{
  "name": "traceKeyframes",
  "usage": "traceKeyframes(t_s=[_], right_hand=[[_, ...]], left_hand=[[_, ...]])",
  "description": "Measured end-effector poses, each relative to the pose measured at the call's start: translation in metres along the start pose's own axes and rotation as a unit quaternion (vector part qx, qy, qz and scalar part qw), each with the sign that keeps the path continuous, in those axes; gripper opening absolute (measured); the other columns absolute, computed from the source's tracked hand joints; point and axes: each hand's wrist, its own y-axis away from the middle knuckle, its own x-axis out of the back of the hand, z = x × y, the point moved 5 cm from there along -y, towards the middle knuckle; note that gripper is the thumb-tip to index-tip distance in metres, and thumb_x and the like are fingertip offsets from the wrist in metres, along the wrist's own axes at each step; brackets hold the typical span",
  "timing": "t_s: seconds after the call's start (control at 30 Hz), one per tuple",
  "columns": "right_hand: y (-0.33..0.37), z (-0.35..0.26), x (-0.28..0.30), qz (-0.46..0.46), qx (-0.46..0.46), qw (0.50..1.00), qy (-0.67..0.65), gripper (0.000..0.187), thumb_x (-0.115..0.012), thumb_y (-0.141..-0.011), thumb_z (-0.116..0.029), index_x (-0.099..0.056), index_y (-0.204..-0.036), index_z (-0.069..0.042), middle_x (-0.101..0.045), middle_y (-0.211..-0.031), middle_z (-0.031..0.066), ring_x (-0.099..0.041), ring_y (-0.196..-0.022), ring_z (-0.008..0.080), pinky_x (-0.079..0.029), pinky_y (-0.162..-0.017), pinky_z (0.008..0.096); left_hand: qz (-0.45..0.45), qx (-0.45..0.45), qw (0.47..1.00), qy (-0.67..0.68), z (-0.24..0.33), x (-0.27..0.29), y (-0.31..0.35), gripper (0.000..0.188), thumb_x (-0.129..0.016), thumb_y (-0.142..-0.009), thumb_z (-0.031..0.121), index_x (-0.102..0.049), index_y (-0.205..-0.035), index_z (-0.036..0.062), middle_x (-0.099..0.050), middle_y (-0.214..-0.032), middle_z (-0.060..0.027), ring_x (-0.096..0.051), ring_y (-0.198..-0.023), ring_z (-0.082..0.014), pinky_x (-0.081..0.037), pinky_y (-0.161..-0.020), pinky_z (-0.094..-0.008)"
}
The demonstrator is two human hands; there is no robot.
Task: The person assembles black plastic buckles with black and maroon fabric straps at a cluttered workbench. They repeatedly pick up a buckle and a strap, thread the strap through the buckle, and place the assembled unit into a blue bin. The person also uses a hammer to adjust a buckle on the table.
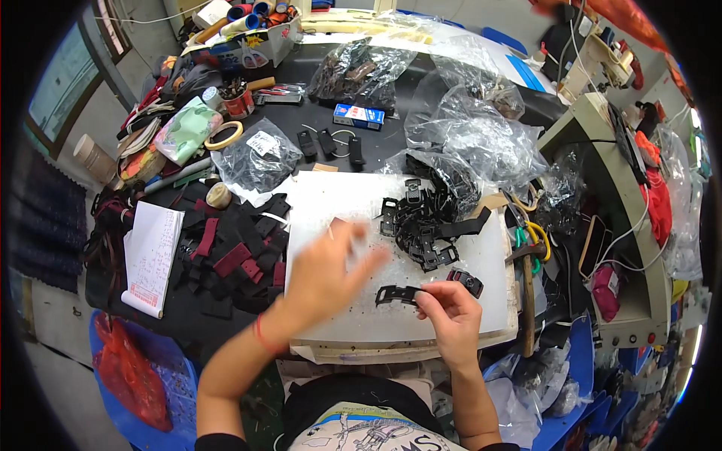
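Between the thumb and fingers of my right hand (451, 312) is a black plastic buckle (392, 295) with slots, held low over a white board (331, 192). My left hand (320, 267), with a red band at the wrist, is over the board's left side. Motion smears its fingers, so whether they hold anything is unclear. Beyond my right hand lies a heap of black buckles (425, 237) with a black strap. A buckle with a maroon piece (468, 283) rests just right of that hand.
Left of the board are many black and maroon fabric pieces (233, 259) and a notepad (154, 255). A hammer (529, 301) and yellow-handled scissors (538, 237) lie along its right edge. Clear plastic bags (481, 135) and a blue-and-white box (359, 116) stand farther back.
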Motion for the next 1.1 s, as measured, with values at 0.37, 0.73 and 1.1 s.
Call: traceKeyframes(t_s=[0.37, 0.73, 1.1], right_hand=[[0.005, -0.043, -0.057, -0.226, 0.302, 0.887, 0.266, 0.032, -0.077, -0.066, 0.001, -0.065, -0.095, -0.004, -0.062, -0.086, 0.0094, -0.059, -0.074, 0.0245, -0.048, -0.064, 0.0319], [0.026, -0.014, -0.062, -0.11, 0.326, 0.912, 0.225, 0.032, -0.077, -0.069, -0.002, -0.064, -0.098, -0.002, -0.06, -0.09, 0.0095, -0.058, -0.073, 0.0245, -0.048, -0.063, 0.0331], [-0.001, -0.034, -0.077, -0.248, 0.144, 0.925, 0.249, 0.022, -0.07, -0.073, 0.005, -0.065, -0.094, -0.002, -0.063, -0.084, 0.0102, -0.06, -0.076, 0.0241, -0.048, -0.065, 0.0303]], left_hand=[[-0.014, 0.193, 0.967, 0.167, -0.009, 0.0, 0.077, 0.036, -0.052, -0.095, 0.023, -0.06, -0.074, -0.0047, -0.05, -0.053, -0.0184, -0.047, -0.043, -0.0255, -0.037, -0.046, -0.0363], [0.131, 0.134, 0.942, 0.277, 0.003, -0.015, 0.084, 0.021, -0.053, -0.095, 0.013, -0.064, -0.093, -0.0039, -0.06, -0.064, -0.0051, -0.051, -0.058, -0.0048, -0.04, -0.05, -0.025], [-0.121, 0.218, 0.924, 0.289, -0.009, 0.012, 0.101, 0.029, -0.043, -0.093, 0.016, -0.056, -0.108, -0.0054, -0.057, -0.066, -0.0134, -0.055, -0.057, -0.0195, -0.044, -0.055, -0.0334]])
